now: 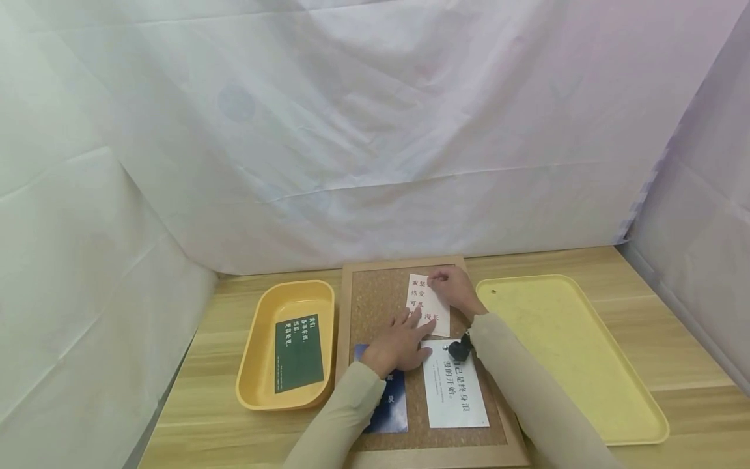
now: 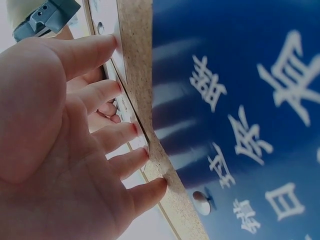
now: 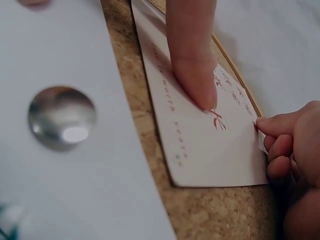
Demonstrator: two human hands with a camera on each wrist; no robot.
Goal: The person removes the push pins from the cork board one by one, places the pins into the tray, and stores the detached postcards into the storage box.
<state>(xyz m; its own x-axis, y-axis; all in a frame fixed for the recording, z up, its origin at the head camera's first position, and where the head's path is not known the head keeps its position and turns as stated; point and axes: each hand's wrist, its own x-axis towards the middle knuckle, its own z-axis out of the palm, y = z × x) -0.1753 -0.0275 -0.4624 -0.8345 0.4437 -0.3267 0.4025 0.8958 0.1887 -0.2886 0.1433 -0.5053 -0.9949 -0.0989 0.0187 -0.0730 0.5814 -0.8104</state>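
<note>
A white card (image 1: pixel 418 303) with red characters lies on the framed corkboard (image 1: pixel 375 293). My left hand (image 1: pixel 395 342) spreads its fingers over the card's lower edge, and a left finger (image 3: pixel 192 75) touches its face in the right wrist view. Near the card's top edge, my right hand (image 1: pixel 457 290) has its fingers curled and their tips close together. What those fingertips hold, if anything, is hidden. A blue card (image 2: pixel 230 100) with white characters lies beneath my left forearm. Below the red-lettered card is a white card (image 1: pixel 459 397) with a silver thumbtack (image 3: pixel 62 118).
Left of the board, a yellow-orange tray (image 1: pixel 249 378) holds a dark green card (image 1: pixel 299 355). A pale yellow tray (image 1: pixel 562 352) lies to the right, partly behind my right sleeve. White cloth (image 1: pixel 375 163) hangs behind and on both sides of the wooden table (image 1: pixel 211 417).
</note>
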